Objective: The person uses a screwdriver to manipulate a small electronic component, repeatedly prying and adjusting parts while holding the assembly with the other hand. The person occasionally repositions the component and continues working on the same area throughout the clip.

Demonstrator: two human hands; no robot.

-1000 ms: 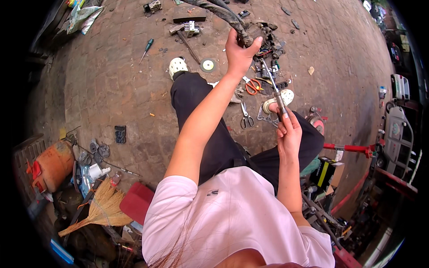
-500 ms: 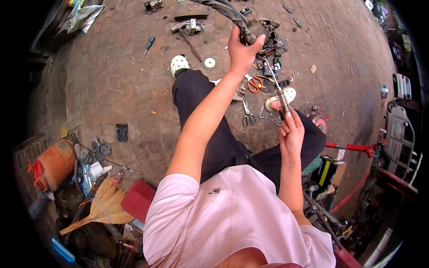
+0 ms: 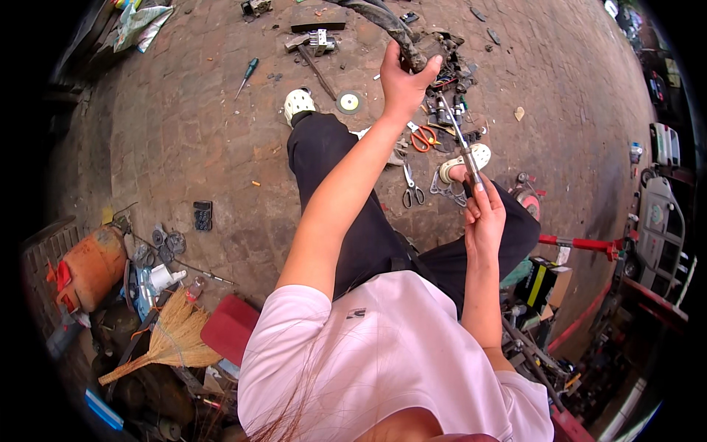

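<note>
My left hand (image 3: 406,90) is wrapped round the end of a thick, dirty black cable bundle (image 3: 394,26) that runs in from the top edge. In my right hand (image 3: 484,210), above my right knee, is a screwdriver (image 3: 467,154), gripped by its handle. Its long metal shaft points up toward the dark connectors below my left hand; whether the tip touches them I cannot tell. A heap of black connectors and wiring parts (image 3: 460,74) lies on the bricks just beyond. Orange-handled scissors (image 3: 423,138) and dark-handled scissors (image 3: 412,189) lie between my feet.
A hammer (image 3: 317,71), a grinding disc (image 3: 349,102) and another screwdriver (image 3: 248,77) lie on the brick floor ahead. At the left are a straw broom (image 3: 173,335) and an orange gas cylinder (image 3: 94,269). A red metal bar (image 3: 578,242) is beside my right knee.
The whole view has shifted slightly, with floor things a little lower and further right. Both hands keep their holds on the cable bundle and the screwdriver.
</note>
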